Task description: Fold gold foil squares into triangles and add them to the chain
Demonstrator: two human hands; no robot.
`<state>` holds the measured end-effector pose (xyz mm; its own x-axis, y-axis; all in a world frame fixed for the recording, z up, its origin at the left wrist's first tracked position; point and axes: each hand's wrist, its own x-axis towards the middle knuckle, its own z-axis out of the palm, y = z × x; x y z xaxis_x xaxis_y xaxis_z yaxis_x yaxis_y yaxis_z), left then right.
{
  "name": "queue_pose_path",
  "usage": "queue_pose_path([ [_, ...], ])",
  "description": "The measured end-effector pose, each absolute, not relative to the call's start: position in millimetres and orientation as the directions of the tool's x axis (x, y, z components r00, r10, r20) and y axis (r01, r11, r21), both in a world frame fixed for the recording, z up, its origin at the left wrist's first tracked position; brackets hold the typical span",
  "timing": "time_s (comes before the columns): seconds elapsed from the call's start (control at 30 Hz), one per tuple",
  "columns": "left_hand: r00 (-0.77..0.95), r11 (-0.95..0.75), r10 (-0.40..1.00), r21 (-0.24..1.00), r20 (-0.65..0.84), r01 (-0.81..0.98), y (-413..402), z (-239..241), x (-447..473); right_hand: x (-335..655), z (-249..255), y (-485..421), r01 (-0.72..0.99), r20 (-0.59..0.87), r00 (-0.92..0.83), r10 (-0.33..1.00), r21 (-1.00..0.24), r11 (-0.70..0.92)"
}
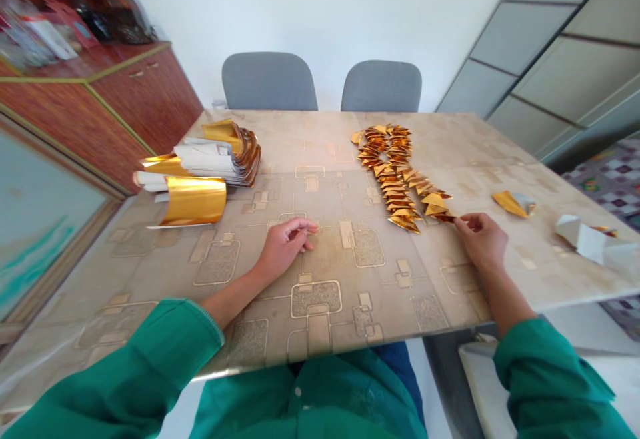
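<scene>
My right hand (483, 235) pinches a folded gold foil paper piece (445, 217) at the near end of a slanting row. Beside it, more folded gold pieces (397, 192) stand in overlapping lines that run back across the table. My left hand (289, 242) rests on the tablecloth, fingers loosely bent and partly apart, with nothing in it. Farther left lie a curled gold foil sheet (195, 200) and a thick stack of gold and white paper (220, 155).
The patterned tablecloth (320, 299) covers the table. A loose gold piece (513, 203) and crumpled white paper (590, 240) lie at the right. Two grey chairs (270, 82) stand behind the table, and a reddish wooden cabinet (145, 95) stands at the left.
</scene>
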<state>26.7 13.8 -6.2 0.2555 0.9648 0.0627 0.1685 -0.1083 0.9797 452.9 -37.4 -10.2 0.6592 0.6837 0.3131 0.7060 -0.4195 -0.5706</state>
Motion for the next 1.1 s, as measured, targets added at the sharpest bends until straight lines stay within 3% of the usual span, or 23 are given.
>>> queue_pose_path([
  [0.47,0.268,-0.105,0.962,0.978,0.054,0.182,12.4,-3.6,27.1,449.0,-7.0,-51.6,0.736,0.264,0.602,0.753,-0.549,-0.396],
  [0.6,0.282,-0.118,0.957,0.974,0.06,0.194,13.0,-6.0,26.6,450.3,-8.6,-49.2,0.768,0.34,0.589,0.733,-0.518,-0.377],
  [0.73,0.29,-0.137,0.954,0.972,0.077,0.193,14.1,-7.7,26.2,441.9,-7.1,-39.9,0.857,0.485,0.466,0.74,-0.456,-0.24],
  [0.93,0.266,-0.195,0.953,0.964,0.144,0.179,12.8,-7.8,25.5,393.2,-1.1,-29.6,0.859,0.558,0.369,0.743,-0.51,-0.043],
  [1.1,0.281,-0.339,0.922,0.908,0.268,0.245,11.7,-5.8,18.7,352.5,8.8,-15.8,0.929,0.595,0.071,0.8,-0.331,0.164],
])
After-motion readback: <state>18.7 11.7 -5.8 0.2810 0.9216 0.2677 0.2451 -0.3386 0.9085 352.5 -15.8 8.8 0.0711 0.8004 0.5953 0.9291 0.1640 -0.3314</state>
